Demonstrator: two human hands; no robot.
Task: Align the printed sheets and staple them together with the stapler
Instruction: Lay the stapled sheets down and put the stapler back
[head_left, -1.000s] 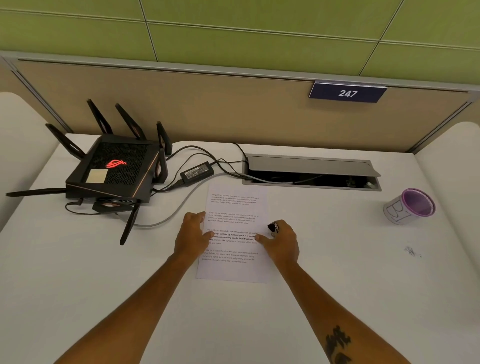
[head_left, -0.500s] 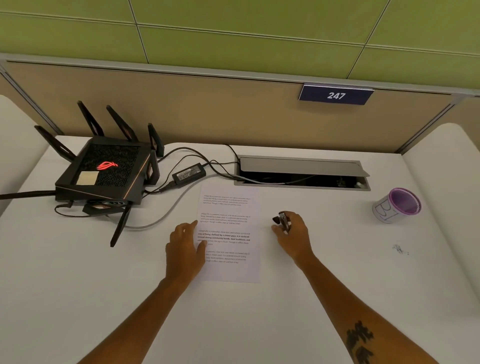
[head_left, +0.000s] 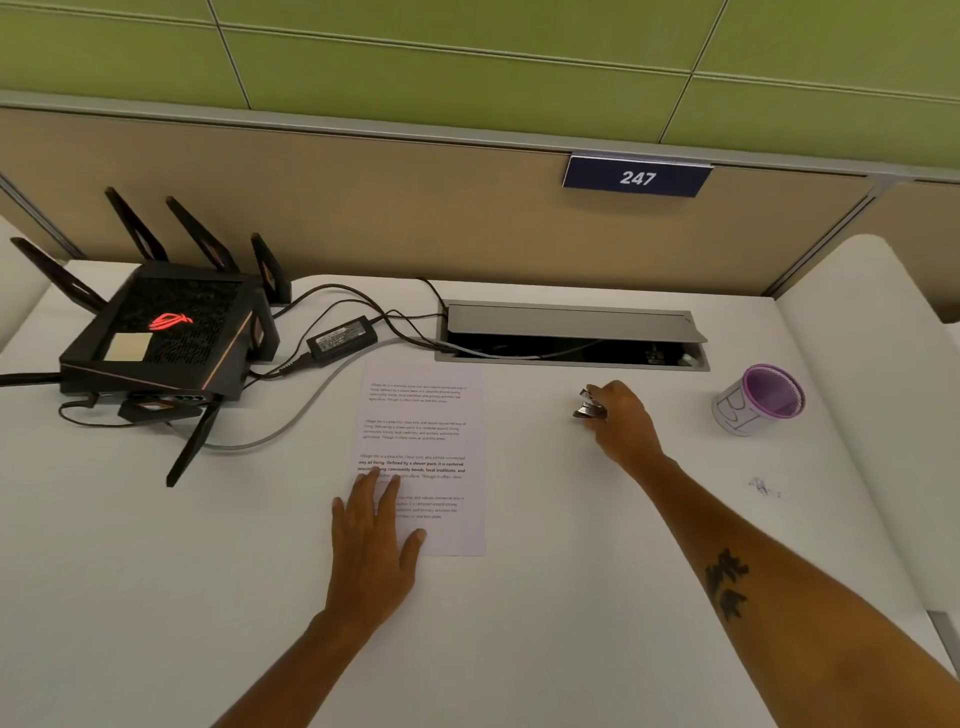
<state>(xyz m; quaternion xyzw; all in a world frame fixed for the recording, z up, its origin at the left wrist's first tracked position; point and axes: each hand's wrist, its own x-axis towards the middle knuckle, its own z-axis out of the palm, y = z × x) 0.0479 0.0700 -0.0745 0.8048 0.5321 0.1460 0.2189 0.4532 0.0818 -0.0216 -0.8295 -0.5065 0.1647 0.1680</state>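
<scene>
right hand (head_left: 621, 421) carried stapler (head_left: 589, 405) off sheets (head_left: 423, 441) toward table's right, fingers clamped on it | left hand (head_left: 371, 540) flat, spread, pinning sheets | stapling likely done

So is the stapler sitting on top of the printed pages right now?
No. The stapler is in the right hand, off to the right of the printed sheets, with bare desk between them.

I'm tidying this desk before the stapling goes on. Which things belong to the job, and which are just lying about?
Belongs to the job:
printed sheets, under the left hand
stapler, in the right hand

Lying about:
router
power adapter
purple cup
</scene>
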